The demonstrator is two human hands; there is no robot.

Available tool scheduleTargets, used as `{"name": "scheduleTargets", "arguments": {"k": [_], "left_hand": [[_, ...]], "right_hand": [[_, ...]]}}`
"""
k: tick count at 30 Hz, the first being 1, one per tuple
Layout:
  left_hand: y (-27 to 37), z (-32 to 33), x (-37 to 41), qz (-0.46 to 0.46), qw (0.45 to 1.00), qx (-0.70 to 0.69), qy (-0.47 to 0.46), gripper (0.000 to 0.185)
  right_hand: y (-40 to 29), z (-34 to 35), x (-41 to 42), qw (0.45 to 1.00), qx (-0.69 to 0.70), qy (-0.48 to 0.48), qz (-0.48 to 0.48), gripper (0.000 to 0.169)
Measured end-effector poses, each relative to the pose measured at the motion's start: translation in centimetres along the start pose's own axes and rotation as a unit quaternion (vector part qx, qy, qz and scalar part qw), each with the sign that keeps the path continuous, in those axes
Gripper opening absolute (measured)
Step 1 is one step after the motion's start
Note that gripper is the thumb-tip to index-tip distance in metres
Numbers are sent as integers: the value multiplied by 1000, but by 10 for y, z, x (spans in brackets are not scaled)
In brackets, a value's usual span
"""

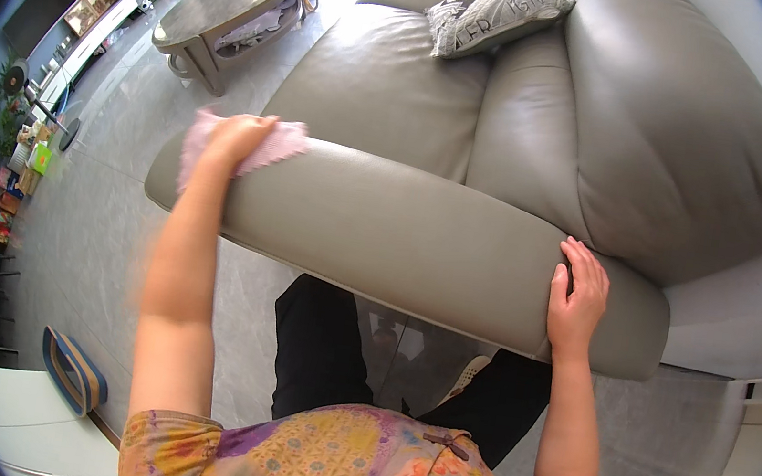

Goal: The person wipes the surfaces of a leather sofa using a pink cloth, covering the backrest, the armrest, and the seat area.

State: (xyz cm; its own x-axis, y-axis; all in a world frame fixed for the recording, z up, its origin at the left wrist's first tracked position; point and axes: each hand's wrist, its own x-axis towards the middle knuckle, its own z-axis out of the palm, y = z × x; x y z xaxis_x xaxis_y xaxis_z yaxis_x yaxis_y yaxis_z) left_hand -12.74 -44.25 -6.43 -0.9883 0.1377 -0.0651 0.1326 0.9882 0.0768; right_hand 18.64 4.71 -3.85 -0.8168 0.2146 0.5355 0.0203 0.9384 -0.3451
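Across the view in front of me runs the padded armrest (383, 224) of a grey leather sofa. At its far left end, my left hand (239, 140) grips a pink cloth (283, 145) that lies over the top of the armrest and hangs down its side. My right hand (579, 296) rests flat on the armrest near its right end, beside the backrest, and holds nothing. Beyond the armrest are the sofa's seat cushion (386, 87) and a patterned throw pillow (500, 21) bearing writing.
An oval coffee table (227, 5) stands at the upper left on the grey tiled floor (94, 222). A black stand with a round head (16, 76) is at the far left. A blue and tan basket (75, 371) lies lower left by a white surface (39, 424). A white wall borders the sofa.
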Motion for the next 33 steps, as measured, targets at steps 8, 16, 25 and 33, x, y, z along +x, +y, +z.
{"name": "scheduleTargets", "arguments": {"k": [8, 16, 25, 33], "left_hand": [[276, 10, -83, 273, 960, -45, -41, 38], [313, 24, -197, 367, 905, -126, 174, 66], [47, 10, -159, 66, 978, -53, 191, 61], [-47, -41, -34, -98, 995, -14, 17, 57]], "right_hand": [[3, 2, 0, 1000, -5, 9, -4, 28], [12, 2, -2, 1000, -11, -16, -16, 30], [0, -3, -2, 1000, -8, -29, 1, 31], [4, -1, 0, 999, -11, -31, -3, 33]]}}
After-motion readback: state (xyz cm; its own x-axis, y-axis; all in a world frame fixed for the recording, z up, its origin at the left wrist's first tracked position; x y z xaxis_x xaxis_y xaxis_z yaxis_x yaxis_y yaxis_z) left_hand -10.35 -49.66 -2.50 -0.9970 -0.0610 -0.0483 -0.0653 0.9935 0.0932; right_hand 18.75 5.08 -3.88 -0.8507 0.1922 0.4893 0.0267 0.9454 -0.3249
